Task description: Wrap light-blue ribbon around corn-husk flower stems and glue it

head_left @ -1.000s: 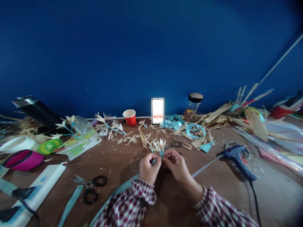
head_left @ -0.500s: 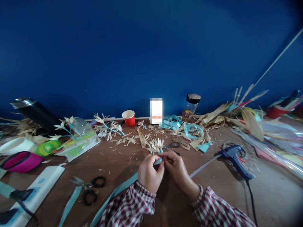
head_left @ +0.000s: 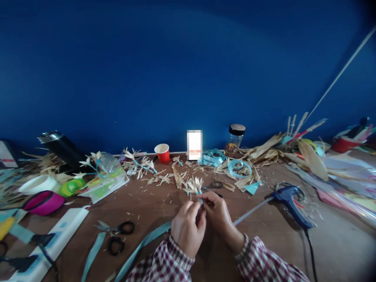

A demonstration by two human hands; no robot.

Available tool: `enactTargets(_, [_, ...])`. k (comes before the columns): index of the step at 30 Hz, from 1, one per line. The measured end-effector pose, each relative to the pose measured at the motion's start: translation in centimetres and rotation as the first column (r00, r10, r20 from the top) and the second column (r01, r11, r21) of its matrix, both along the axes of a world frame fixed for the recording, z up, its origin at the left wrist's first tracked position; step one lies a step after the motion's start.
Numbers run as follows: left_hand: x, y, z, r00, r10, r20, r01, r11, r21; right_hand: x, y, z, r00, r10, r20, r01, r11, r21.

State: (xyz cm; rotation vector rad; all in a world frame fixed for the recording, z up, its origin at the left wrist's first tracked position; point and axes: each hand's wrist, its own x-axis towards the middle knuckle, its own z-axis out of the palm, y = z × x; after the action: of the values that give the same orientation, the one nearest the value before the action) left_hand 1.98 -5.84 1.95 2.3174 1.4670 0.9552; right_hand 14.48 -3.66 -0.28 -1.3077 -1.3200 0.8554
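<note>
Bending both wrists inward. Pinching a pale husk flower [head_left: 196, 185] by its blue stem [head_left: 199, 192] at centre with right hand [head_left: 219, 213]; curling left hand [head_left: 188, 229] just nearer, cannot tell around what. Covering more ribbon [head_left: 201, 201] there than half a second ago.

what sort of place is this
Probably a craft workspace, judging by the blue plastic glue gun, the black-handled metal scissors and the long light-blue ribbon.
</note>
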Motion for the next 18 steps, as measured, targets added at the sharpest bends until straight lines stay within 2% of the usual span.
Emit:
enactTargets(3, [-0.9,-1.6,0.8,0.997,-0.012,-0.082,0.018,0.997,0.07,0.2,0.2,-0.4,0.997,-0.024,-0.07,0.022,0.999,-0.031])
enactTargets(6, [-2.6,-2.3,2.2,0.999,0.035,-0.033,-0.029,0.987,0.159,0.2,0.2,-0.5,0.986,-0.038,-0.161,0.039,0.999,-0.001])
enactTargets(8, [-3.8,-1.7,3.1,0.995,0.056,0.083,-0.062,0.996,0.066,0.0,0.0,-0.3,0.977,-0.019,-0.213,0.02,1.0,0.003])
enactTargets(9, [-4.3,-1.1,3.4,0.988,0.054,0.144,-0.045,0.997,-0.061,-0.2,-0.1,-0.2,0.971,0.002,-0.238,-0.003,1.0,-0.004])
enactTargets(11, [-5.0,0.6,3.6,0.972,-0.002,0.234,0.081,0.94,-0.33,-0.5,-0.4,0.1,0.953,0.048,-0.298,-0.059,0.998,-0.028])
enactTargets(13, [-5.2,2.3,3.4,0.955,0.038,0.295,0.113,0.872,-0.477,-0.9,-0.6,0.2,0.924,0.085,-0.372,-0.111,0.993,-0.049])
enactTargets(15, [-4.8,3.5,2.9,0.93,-0.002,0.367,0.178,0.877,-0.447,-1.2,-0.8,0.2,0.891,0.107,-0.441,-0.146,0.988,-0.055])
enactTargets(18, [-3.6,4.0,1.9,0.901,-0.049,0.432,0.263,0.853,-0.451,-1.4,-0.9,0.2,0.868,0.123,-0.481,-0.169,0.984,-0.054])
